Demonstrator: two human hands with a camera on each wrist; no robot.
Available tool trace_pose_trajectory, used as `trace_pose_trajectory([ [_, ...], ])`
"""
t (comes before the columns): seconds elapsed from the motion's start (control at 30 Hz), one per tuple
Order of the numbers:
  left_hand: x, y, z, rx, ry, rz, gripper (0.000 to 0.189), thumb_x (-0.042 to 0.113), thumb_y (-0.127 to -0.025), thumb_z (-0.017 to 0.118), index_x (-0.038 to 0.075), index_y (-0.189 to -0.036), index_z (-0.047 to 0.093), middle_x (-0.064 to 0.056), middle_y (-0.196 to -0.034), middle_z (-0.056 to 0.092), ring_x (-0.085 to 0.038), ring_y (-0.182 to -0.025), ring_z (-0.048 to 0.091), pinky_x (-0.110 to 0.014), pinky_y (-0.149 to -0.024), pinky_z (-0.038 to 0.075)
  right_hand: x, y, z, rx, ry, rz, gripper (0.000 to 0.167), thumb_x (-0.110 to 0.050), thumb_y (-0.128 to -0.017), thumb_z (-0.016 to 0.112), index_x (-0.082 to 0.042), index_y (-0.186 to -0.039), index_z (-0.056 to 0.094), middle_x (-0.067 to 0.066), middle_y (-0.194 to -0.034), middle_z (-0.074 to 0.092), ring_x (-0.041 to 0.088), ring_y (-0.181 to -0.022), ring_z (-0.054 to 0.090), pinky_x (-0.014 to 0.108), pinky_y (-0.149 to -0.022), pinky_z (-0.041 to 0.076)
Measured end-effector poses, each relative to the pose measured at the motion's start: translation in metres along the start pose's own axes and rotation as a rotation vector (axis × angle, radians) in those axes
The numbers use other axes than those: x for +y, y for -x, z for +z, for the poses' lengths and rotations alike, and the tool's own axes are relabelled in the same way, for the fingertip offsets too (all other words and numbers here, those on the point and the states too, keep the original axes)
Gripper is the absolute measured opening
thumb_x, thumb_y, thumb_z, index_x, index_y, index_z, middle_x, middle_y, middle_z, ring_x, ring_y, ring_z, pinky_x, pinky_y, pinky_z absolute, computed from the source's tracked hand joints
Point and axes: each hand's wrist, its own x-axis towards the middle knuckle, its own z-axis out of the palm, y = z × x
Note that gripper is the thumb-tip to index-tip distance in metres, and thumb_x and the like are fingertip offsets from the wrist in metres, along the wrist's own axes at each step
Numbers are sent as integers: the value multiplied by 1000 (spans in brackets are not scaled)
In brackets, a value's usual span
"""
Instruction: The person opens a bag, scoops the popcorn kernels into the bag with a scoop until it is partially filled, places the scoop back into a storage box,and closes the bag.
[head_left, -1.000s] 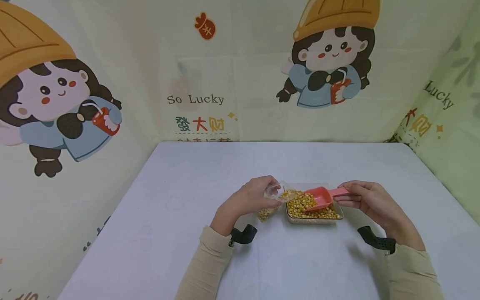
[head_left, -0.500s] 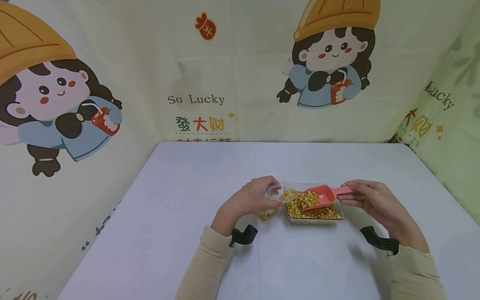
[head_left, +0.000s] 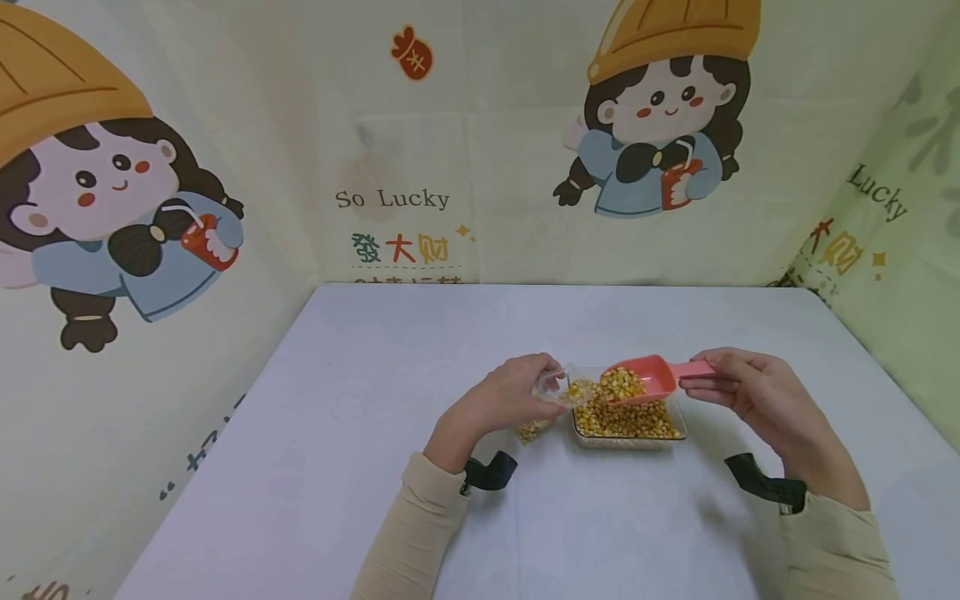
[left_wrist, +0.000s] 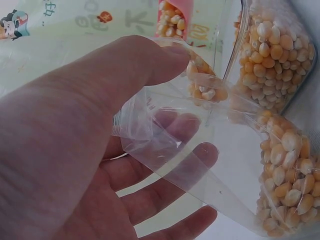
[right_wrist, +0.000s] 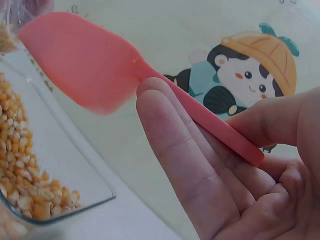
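My right hand pinches the handle of a pink scoop, which carries a heap of corn kernels above a clear rectangular container. Dried corn kernels fill much of that container. To its left, my left hand holds a clear plastic bag near its mouth, thumb on one side and fingers on the other. Kernels lie in the bottom of the bag. From the right wrist view, the scoop shows its underside, beyond the container's glass-like wall.
The work sits on a white table. Behind it hangs a cream curtain with printed cartoon figures. A black wrist mount is strapped at the left wrist and another black mount at the right.
My right hand has raised the scoop out of the corn and moved slightly right and up; the kernels heaped in it now show. The left hand with the bag has barely moved.
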Motion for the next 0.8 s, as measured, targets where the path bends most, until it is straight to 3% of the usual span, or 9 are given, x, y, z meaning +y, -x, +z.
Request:
trace_pose_trajectory([
  [0.17,0,0,0,-5,6,-4,50,35,-88,74,14,-130,56,5,-118,66,-11,-109,60,-29,-95,50,-6,1,7,-2,-42,-46,23,-17,-103,51,-2,-113,65,6,-103,75,21,-92,75,33,-82,57],
  [0.6,3,0,0,-2,-4,-24,52,33,-87,75,14,-131,55,5,-113,67,-10,-104,61,-28,-92,51,-14,-3,32,16,-8,-55,27,-19,-102,55,3,-115,61,6,-101,74,22,-90,76,32,-81,58],
  [0.8,3,1,-1,0,-8,-23,52,33,-87,75,14,-131,55,5,-114,66,-9,-104,61,-27,-91,51,-15,-3,38,26,22,-53,25,-20,-102,56,0,-115,63,5,-103,74,20,-91,76,30,-81,58],
])
